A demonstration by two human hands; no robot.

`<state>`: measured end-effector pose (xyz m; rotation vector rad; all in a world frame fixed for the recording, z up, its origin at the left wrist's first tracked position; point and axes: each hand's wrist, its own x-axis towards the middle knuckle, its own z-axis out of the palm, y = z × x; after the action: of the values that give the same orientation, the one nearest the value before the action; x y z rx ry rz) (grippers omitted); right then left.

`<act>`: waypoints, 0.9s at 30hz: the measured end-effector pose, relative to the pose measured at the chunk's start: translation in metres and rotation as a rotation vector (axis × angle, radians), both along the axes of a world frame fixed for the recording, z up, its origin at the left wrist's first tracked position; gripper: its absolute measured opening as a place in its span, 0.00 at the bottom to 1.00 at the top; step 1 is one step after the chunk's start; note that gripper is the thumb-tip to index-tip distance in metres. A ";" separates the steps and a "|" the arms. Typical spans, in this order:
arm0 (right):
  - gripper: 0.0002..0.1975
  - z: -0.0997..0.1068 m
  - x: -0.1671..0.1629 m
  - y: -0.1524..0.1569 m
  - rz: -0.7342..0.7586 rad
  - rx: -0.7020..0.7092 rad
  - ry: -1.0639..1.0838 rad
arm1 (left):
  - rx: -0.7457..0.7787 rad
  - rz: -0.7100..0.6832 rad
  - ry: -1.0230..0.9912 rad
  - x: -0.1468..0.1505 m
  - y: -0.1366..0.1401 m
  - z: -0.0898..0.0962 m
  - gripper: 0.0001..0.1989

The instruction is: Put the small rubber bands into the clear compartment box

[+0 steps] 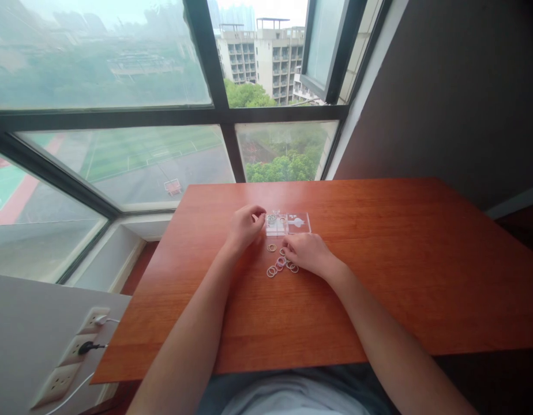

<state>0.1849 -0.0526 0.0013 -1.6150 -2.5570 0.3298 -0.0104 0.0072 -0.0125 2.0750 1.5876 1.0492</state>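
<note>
A clear plastic box [275, 226] lies on the table, its transparent lid [299, 225] folded open to the right with a white print on it. A few small rings show inside the box's left part. My left hand [246, 226] is at the box's left edge, thumb and fingertips curled together against it. Just in front of the box, my right hand [307, 252] has its fingertips closed at a small pale ring [282, 252]. Several loose pale and pinkish rings [271, 271] lie in a cluster below those fingers. One beige ring [271, 248] sits apart, between the hands.
The reddish-brown wooden table [422, 259] extends far to the right. Dark-framed windows [223, 115] rise behind it, with one pane [325, 46] swung outward. Wall sockets [71, 349] with plugs and white cables are at the lower left, beside the table's edge.
</note>
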 end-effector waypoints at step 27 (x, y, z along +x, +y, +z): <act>0.10 0.001 0.012 0.007 -0.154 -0.053 0.058 | 0.004 -0.117 0.003 0.009 -0.005 0.009 0.08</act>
<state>0.1966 -0.0460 0.0022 -1.7806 -2.3831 0.4267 -0.0018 0.0019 -0.0039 2.1442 1.4475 1.0092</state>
